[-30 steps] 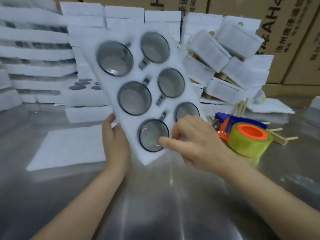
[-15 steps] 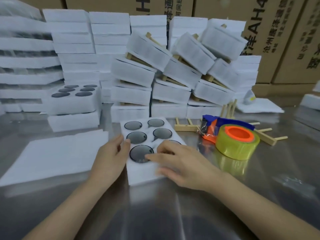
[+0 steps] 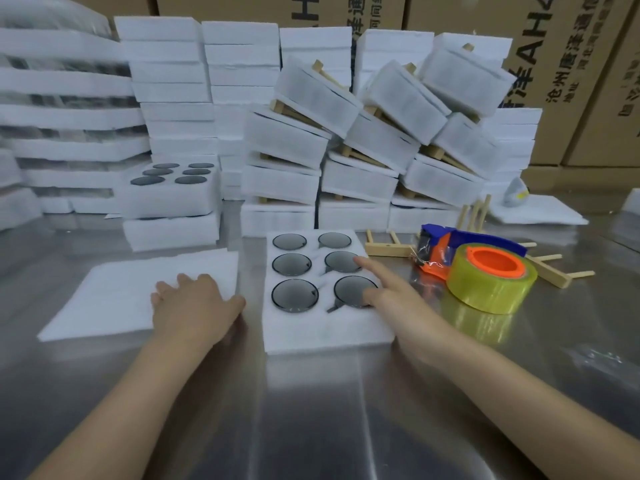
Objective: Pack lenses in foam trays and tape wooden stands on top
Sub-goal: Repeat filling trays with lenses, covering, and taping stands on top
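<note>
A white foam tray [image 3: 322,332] lies flat on the steel table, with several dark round lenses [image 3: 294,295] seated in its holes. My right hand [image 3: 388,299] rests on the tray's right side, its forefinger stretched out over the middle right lens [image 3: 341,261]. My left hand [image 3: 194,304] lies palm down on the near right corner of a flat white foam sheet [image 3: 114,292], left of the tray. A wooden stand [image 3: 386,249] lies just beyond the tray's far right corner.
A tape dispenser [image 3: 450,251] with a yellow roll [image 3: 491,282] sits right of the tray, with more wooden stands [image 3: 550,271] behind it. Stacks of foam trays [image 3: 173,199] and taped packs [image 3: 377,133] fill the back. Cardboard boxes [image 3: 571,64] line the wall.
The tray was held up tilted, then laid flat on the table. My left hand has left its edge and moved onto the foam sheet. My right forefinger now reaches farther up the tray.
</note>
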A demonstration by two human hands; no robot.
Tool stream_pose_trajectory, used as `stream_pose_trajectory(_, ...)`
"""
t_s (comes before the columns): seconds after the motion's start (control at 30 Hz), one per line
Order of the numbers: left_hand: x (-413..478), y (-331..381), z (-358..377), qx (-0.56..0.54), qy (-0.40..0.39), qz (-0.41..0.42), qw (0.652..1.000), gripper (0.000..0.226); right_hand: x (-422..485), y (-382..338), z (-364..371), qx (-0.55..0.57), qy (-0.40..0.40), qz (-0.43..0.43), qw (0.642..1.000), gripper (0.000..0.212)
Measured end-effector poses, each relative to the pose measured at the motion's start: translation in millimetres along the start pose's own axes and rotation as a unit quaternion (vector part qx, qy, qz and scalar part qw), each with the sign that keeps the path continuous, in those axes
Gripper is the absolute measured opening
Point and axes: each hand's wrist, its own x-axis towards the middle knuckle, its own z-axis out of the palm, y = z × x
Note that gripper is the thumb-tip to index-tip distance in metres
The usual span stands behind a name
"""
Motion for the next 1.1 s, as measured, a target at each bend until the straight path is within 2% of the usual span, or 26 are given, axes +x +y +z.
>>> stream_pose_trajectory(0.07, -1.0, 1.0, -3.2, -0.086, 0.060, 0.008, 0.994, 0.033, -0.5, 0.7, 0.4, -0.016, 0.007, -0.007, 1.000, 0.059)
stream_pose_trajectory(0.13, -2.2, 0.8, -10.6, -0.140, 0.105, 0.010, 0.985, 0.033, -0.6, 1.3, -0.3, -0.049, 0.012, -0.025, 0.998, 0.056)
stream_pose_trajectory(0.2, -2.9, 0.5, -16.8, -0.161, 0.149, -0.001, 0.976, 0.031, 0.1, 2.7, -0.6, -0.083, 0.013, -0.040, 0.996, 0.054)
stream_pose_trajectory(0.27, -6.2, 0.6, -24.1, -0.166, 0.227, -0.004, 0.960, 0.025, 1.0, 4.3, -1.7, -0.072, 0.012, -0.038, 0.997, 0.049)
stream_pose_trajectory(0.33, -10.1, 2.7, -33.1, -0.171, 0.329, 0.059, 0.927, 0.030, 3.7, 4.6, -3.3, -0.028, 0.012, -0.026, 0.999, 0.036)
stream_pose_trajectory(0.4, -17.0, 7.7, -40.7, -0.181, 0.381, 0.216, 0.881, 0.040, 7.8, 3.7, -4.5, 0.034, 0.038, -0.011, 0.999, 0.026)
stream_pose_trajectory(0.43, -20.3, 10.3, -41.1, -0.181, 0.364, 0.304, 0.862, 0.043, 10.0, 3.2, -6.1, 0.072, 0.059, -0.003, 0.996, 0.026)
stream_pose_trajectory(0.5, -27.6, 16.4, -35.5, -0.170, 0.225, 0.431, 0.857, 0.042, 14.2, 3.4, -11.2, 0.165, 0.082, -0.001, 0.983, 0.031)
stream_pose_trajectory(0.57, -33.3, 20.4, -24.2, -0.175, 0.063, 0.465, 0.866, 0.036, 15.8, 3.8, -15.8, 0.238, 0.066, -0.006, 0.969, 0.027)
stream_pose_trajectory(0.6, -32.7, 21.0, -17.5, -0.201, 0.030, 0.465, 0.862, 0.033, 15.6, 4.8, -17.6, 0.241, 0.055, -0.006, 0.969, 0.023)
stream_pose_trajectory(0.67, -30.2, 21.8, -12.1, -0.333, -0.002, 0.423, 0.842, 0.024, 16.0, 9.1, -19.3, 0.194, 0.039, -0.006, 0.980, 0.018)
stream_pose_trajectory(0.7, -28.5, 23.1, -12.0, -0.405, 0.006, 0.380, 0.832, 0.026, 15.7, 10.5, -19.2, 0.165, 0.026, -0.007, 0.986, 0.021)
stream_pose_trajectory(0.77, -23.2, 26.6, -7.7, -0.496, 0.044, 0.264, 0.826, 0.027, 14.8, 10.4, -18.1, 0.140, 0.010, -0.009, 0.990, 0.026)
stream_pose_trajectory(0.8, -19.9, 28.5, -2.9, -0.536, 0.034, 0.195, 0.821, 0.029, 14.5, 9.8, -17.8, 0.143, 0.009, -0.007, 0.990, 0.028)
stream_pose_trajectory(0.87, -18.6, 33.2, 1.6, -0.619, -0.073, 0.074, 0.779, 0.041, 15.1, 9.0, -18.2, 0.152, 0.010, 0.002, 0.988, 0.034)
stream_pose_trajectory(0.9, -18.7, 34.3, 4.4, -0.650, -0.130, 0.047, 0.747, 0.040, 15.9, 9.3, -18.8, 0.147, 0.011, 0.005, 0.989, 0.037)
stream_pose_trajectory(0.93, -19.4, 35.2, 5.9, -0.662, -0.163, 0.043, 0.730, 0.033, 16.5, 10.2, -19.1, 0.142, 0.011, 0.005, 0.990, 0.038)
stream_pose_trajectory(0.97, -22.3, 36.9, 4.8, -0.664, -0.181, 0.041, 0.724, 0.026, 17.1, 11.2, -19.0, 0.134, 0.012, 0.002, 0.991, 0.036)
stream_pose_trajectory(1.1, -24.3, 38.8, 4.8, -0.693, -0.211, 0.049, 0.688, 0.024, 20.4, 15.7, -17.2, 0.101, 0.027, 0.004, 0.994, 0.026)
